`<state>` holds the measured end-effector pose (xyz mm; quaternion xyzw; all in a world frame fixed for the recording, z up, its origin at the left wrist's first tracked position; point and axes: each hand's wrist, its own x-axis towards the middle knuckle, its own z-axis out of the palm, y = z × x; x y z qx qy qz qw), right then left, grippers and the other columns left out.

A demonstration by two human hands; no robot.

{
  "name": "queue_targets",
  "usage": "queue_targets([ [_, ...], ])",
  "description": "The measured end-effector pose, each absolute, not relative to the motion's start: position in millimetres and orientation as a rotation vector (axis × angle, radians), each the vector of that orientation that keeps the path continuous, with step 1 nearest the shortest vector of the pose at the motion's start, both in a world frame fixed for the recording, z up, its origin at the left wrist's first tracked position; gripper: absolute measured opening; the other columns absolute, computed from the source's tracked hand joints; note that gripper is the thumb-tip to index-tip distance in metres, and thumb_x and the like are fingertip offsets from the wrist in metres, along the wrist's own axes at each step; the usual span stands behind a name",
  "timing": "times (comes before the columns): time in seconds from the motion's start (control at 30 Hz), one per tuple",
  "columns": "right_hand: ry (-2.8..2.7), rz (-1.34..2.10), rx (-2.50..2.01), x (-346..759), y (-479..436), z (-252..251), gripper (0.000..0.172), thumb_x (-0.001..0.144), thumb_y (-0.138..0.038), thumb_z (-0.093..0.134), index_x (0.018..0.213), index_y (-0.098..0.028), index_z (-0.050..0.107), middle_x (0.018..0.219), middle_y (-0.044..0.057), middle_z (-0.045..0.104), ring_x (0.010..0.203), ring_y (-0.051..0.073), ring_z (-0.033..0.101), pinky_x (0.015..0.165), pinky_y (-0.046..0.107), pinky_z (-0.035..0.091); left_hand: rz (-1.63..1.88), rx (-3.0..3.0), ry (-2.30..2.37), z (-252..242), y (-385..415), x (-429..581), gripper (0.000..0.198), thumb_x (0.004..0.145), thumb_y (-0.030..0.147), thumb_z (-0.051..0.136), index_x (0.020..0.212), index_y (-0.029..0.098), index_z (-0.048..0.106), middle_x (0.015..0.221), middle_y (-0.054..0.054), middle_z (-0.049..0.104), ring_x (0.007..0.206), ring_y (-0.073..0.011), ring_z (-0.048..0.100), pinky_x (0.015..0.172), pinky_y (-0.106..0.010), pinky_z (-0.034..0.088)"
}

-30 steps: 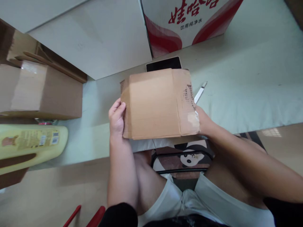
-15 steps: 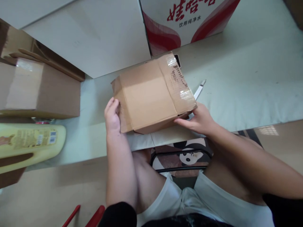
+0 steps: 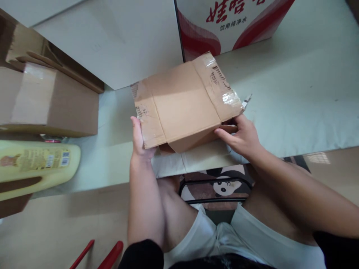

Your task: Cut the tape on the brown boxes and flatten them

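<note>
A brown cardboard box [image 3: 185,101] is tilted between my hands above the pale cloth. Its end flaps are spread outward, with torn clear tape and dark print on them. My left hand [image 3: 141,140] grips the near corner of the left flap, thumb up along the edge and the other fingers hidden beneath. At the right end, my right hand [image 3: 242,135] holds the near corner, its thumb on the front side and its fingers behind the flap. Just beyond that corner a slim white utility knife [image 3: 247,101] shows, partly covered by the flap.
Behind the box stand a plain white carton [image 3: 120,45] and a red-and-white water carton [image 3: 232,28]. To the left are another cardboard box [image 3: 70,101] and a yellow jug [image 3: 56,164] lying on its side. The cloth-covered table [image 3: 303,101] has its near edge above my legs.
The left flap has swung outward and flattened, showing its taped, printed edge. My left hand has moved from the flap's side to underneath its near corner. The box covers more of the knife.
</note>
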<state>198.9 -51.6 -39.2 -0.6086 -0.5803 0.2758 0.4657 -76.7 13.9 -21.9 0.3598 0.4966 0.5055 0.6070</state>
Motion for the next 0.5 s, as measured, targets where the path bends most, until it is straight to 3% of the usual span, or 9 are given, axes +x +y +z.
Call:
queue_targets([
  [0.17,-1.407,0.697,-1.431,197.4,-53.1,-38.3,0.03,0.079,-0.05,0.071,0.082,-0.022,0.061,0.074,0.002,0.069,0.069,0.019,0.066,0.062,0.032,0.054,1.216,0.83,1.238,-27.5,15.8,-82.2,0.073,0.074,0.085,0.063,0.109,0.021,0.07,0.115,-0.014,0.074,0.132,-0.0368,0.062,0.094,-0.044,0.062],
  [0.33,-1.239,0.853,-1.319,194.0,-52.9,-32.2,0.057,0.087,-0.076,0.055,0.069,-0.022,0.057,0.062,0.0,0.06,0.059,0.015,0.059,0.056,0.029,0.05,1.259,0.736,1.202,-21.1,14.2,-80.6,0.062,0.086,0.075,0.056,0.106,0.019,0.072,0.115,-0.012,0.075,0.129,-0.0348,0.064,0.097,-0.046,0.061],
  [0.4,-1.172,0.899,-1.345,192.7,-53.0,-29.9,0.06,0.086,-0.077,0.056,0.064,-0.022,0.054,0.059,0.0,0.058,0.055,0.013,0.055,0.053,0.028,0.047,1.281,0.667,1.195,-25.3,18.7,-84.2,0.054,0.087,0.068,0.056,0.1,0.019,0.074,0.107,-0.012,0.077,0.12,-0.0327,0.069,0.093,-0.045,0.062],
  [0.5,-1.084,0.969,-1.303,192.5,-53.5,-30.0,0.057,0.084,-0.075,0.061,0.065,-0.022,0.056,0.057,-0.001,0.058,0.051,0.013,0.053,0.05,0.028,0.046,1.316,0.628,1.254,-39.5,30.4,-93.9,0.032,0.08,0.051,0.07,0.084,0.019,0.072,0.083,-0.006,0.076,0.09,-0.0254,0.075,0.081,-0.037,0.062],
])
